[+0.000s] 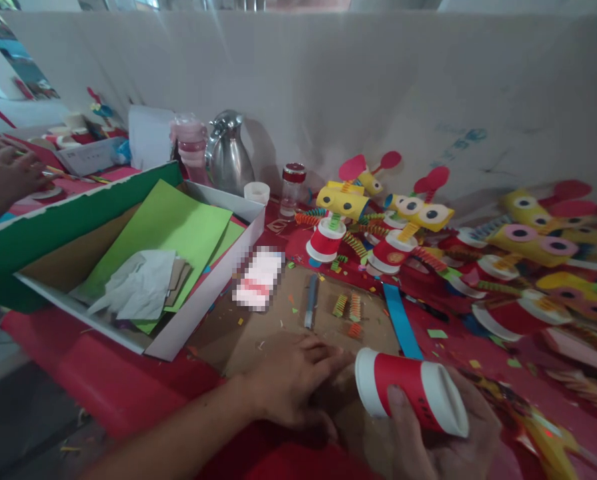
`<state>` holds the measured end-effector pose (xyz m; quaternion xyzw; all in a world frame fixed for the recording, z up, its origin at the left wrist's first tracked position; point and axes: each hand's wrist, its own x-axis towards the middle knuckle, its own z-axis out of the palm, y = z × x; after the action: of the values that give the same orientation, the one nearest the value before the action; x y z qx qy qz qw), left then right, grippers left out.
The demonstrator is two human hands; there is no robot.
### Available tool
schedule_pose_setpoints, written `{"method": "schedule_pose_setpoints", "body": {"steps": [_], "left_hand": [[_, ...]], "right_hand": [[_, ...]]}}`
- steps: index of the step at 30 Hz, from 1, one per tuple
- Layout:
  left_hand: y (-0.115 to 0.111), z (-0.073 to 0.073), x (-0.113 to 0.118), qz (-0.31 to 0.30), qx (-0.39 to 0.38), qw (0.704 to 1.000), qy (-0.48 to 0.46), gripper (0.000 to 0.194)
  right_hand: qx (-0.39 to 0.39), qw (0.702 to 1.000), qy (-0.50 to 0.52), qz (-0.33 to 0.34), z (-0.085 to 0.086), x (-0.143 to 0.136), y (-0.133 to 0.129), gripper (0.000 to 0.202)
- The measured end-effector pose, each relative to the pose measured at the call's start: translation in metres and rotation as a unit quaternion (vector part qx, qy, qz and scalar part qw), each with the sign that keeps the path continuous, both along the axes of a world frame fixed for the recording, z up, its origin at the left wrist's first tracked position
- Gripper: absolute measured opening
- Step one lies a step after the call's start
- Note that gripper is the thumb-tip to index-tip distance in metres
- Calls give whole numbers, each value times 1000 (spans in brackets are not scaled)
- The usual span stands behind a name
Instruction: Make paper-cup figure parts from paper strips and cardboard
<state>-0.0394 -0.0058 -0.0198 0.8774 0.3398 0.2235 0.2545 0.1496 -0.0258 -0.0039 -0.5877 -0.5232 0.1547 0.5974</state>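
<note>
A white paper cup (409, 393) with a red band around it lies on its side in my right hand (443, 427); my thumb presses against the red band. My left hand (303, 377) rests low over a brown cardboard sheet (278, 333), just left of the cup, fingers stretched towards it and nothing visible in them. Beyond the hands, a grey marker-like stick (310, 301) lies on the cardboard. Beside it are short folded paper springs (355, 307), yellow-green and orange. A blue paper strip (401, 320) lies across the cardboard's right edge.
An open box (198, 320) with green paper and a crumpled tissue stands left. Several finished cup figures (328, 237) stand at right. A steel jug (229, 157), pink bottle (192, 147) and glass jar (293, 190) line the wall. Another person's hand (8, 173) shows far left.
</note>
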Motion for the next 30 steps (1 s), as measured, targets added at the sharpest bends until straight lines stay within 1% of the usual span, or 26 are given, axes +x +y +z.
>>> {"method": "schedule_pose_setpoints", "body": {"steps": [2, 3, 5, 6, 8, 10, 12, 14, 16, 18, 19, 21, 23, 25, 26, 28, 30], "left_hand": [[1, 1, -1, 29, 5, 999, -13, 67], [2, 1, -2, 64, 11, 998, -17, 55], [4, 1, -3, 175, 28, 984, -13, 32], [6, 1, -4, 233, 38, 972, -1, 26], [8, 1, -6, 320, 53, 946, 28, 20], [9, 0, -7, 355, 59, 931, 55, 22], [10, -1, -7, 364, 56, 928, 65, 25], [11, -2, -8, 362, 48, 929, 55, 19], [12, -1, -9, 363, 45, 931, 21, 15], [14, 1, -10, 358, 44, 932, -30, 18], [15, 2, -10, 349, 39, 935, -54, 18], [16, 4, -11, 315, 16, 945, -90, 16], [16, 5, -13, 279, -2, 955, -101, 15], [15, 5, -15, 265, 6, 959, -96, 21], [16, 5, -16, 270, 18, 958, -93, 26], [16, 5, -19, 293, 46, 950, -96, 33], [17, 5, -22, 319, 67, 939, -109, 35]], "right_hand": [[-4, 999, 42, -25, -2, -3, -3, 58], [-7, 998, 59, -28, -2, -4, -4, 59], [-12, 996, 84, -29, -3, -3, -5, 57], [-14, 995, 96, -32, -3, -2, -4, 55], [-14, 992, 125, -33, -2, -1, -2, 53], [-9, 987, 162, -21, -1, 1, 0, 50], [-3, 983, 183, -17, -1, 1, 2, 48], [-5, 983, 184, -20, -1, 1, 4, 47], [-20, 984, 178, -16, 0, 2, 5, 49], [-37, 985, 167, 0, 1, 2, 6, 53], [-48, 986, 158, 15, 2, 3, 7, 57], [-82, 985, 133, 71, 2, 3, 6, 63], [-124, 976, 101, 146, 2, 2, 5, 67], [-142, 969, 55, 196, 1, -1, 2, 68], [-141, 969, 27, 201, -1, -2, 0, 67], [-134, 973, -24, 188, -5, -4, -5, 68], [-136, 974, -45, 176, -9, -4, -10, 69]]}}
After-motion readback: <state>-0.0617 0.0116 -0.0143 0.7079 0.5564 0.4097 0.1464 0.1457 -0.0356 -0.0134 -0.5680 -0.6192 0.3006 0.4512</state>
